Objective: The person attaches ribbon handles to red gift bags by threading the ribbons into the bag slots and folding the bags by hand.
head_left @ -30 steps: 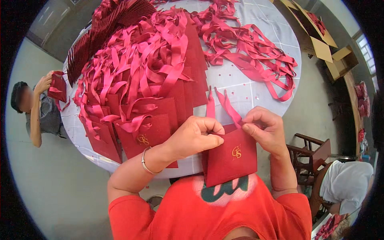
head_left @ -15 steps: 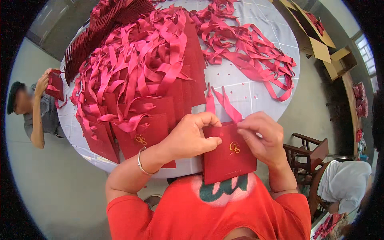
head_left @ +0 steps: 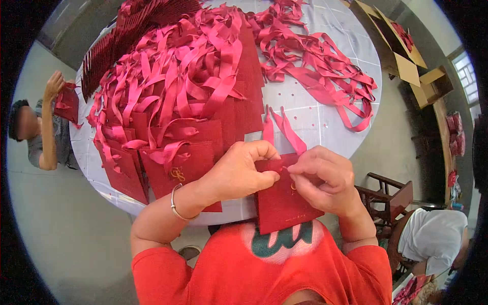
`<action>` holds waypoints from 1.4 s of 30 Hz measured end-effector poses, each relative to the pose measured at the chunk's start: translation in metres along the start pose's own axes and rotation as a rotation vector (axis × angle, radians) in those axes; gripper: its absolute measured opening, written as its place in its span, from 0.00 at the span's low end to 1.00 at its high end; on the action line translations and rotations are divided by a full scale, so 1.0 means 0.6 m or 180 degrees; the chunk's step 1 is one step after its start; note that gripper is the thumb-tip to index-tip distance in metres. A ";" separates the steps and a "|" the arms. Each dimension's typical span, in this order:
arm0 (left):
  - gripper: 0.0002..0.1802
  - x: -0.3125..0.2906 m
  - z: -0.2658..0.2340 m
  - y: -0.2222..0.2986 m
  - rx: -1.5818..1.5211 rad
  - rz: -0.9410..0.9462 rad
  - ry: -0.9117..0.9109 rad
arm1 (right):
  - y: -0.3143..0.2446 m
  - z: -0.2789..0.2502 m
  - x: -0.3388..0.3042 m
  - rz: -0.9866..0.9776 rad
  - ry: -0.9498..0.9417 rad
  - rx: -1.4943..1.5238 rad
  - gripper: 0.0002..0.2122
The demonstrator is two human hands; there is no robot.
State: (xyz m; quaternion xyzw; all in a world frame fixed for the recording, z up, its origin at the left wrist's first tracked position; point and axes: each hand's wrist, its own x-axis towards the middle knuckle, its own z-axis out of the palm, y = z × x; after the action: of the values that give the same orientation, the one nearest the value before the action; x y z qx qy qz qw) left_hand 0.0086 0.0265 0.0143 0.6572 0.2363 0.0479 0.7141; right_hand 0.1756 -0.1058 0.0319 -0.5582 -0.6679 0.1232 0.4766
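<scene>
The left hand [head_left: 244, 170] is loosely curled, thumb and forefinger pinching the upper left part of a dark red bag [head_left: 284, 209], with the thumb on its front face. The right hand [head_left: 325, 179] is bent inward, thumb and fingertips drawn close together at the front of the bag near its upper edge, and it partly covers a gold emblem [head_left: 293, 188]; whether anything small is caught between those fingertips, I cannot tell. The bag is held at the near edge of the round, white-covered table [head_left: 333, 137], just in front of the person's red shirt [head_left: 223, 279], its lower edge overlapping the shirt in this view. A pink ribbon [head_left: 291, 133] reaches up from the top of the bag, its two strands lying apart over the table and ending in dark tips. A silver-coloured bracelet [head_left: 174, 203] circles the left wrist.

To the left of the hands stands a crowded group of red bags [head_left: 201, 165], their pink ribbons spilling over the tops. Behind it runs a tightly packed row of dark red pieces [head_left: 109, 56]. Toward the right far side of the table lies a tangle of loose ribbons [head_left: 335, 81]. At the left, a co-worker in grey [head_left: 38, 147] holds a small red bag [head_left: 67, 104]. On the right are cardboard boxes [head_left: 434, 91], a wooden chair [head_left: 399, 203] and a person in white [head_left: 432, 234]
</scene>
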 end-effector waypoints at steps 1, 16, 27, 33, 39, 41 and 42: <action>0.13 0.000 0.000 0.002 0.0069 -0.0005 0.0005 | -0.001 0.000 0.001 0.0003 -0.0004 -0.0005 0.09; 0.14 -0.003 0.007 -0.001 0.0133 0.0011 0.0028 | -0.012 0.002 -0.003 -0.0082 -0.0214 -0.0518 0.10; 0.14 -0.004 0.009 0.008 0.0255 -0.0098 0.0013 | -0.020 -0.006 0.003 -0.0375 -0.0544 -0.0906 0.09; 0.13 -0.002 0.009 -0.016 0.0212 0.0453 0.0126 | -0.023 -0.007 0.003 -0.0356 -0.0698 -0.0941 0.09; 0.12 -0.009 0.008 0.011 0.0204 0.0073 0.0018 | -0.026 -0.019 0.012 -0.0210 -0.0597 -0.0657 0.08; 0.12 -0.005 0.009 -0.002 0.0046 0.0142 -0.0003 | -0.030 -0.024 0.010 -0.0154 -0.0599 -0.0628 0.08; 0.12 -0.004 0.008 -0.009 0.0044 0.0143 0.0009 | -0.031 -0.025 0.010 -0.0091 -0.0596 -0.0601 0.08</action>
State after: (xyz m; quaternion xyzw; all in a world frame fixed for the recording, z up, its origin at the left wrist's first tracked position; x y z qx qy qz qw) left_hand 0.0070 0.0201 0.0102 0.6672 0.2227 0.0632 0.7080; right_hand 0.1761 -0.1127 0.0554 -0.5770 -0.7260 0.1046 0.3592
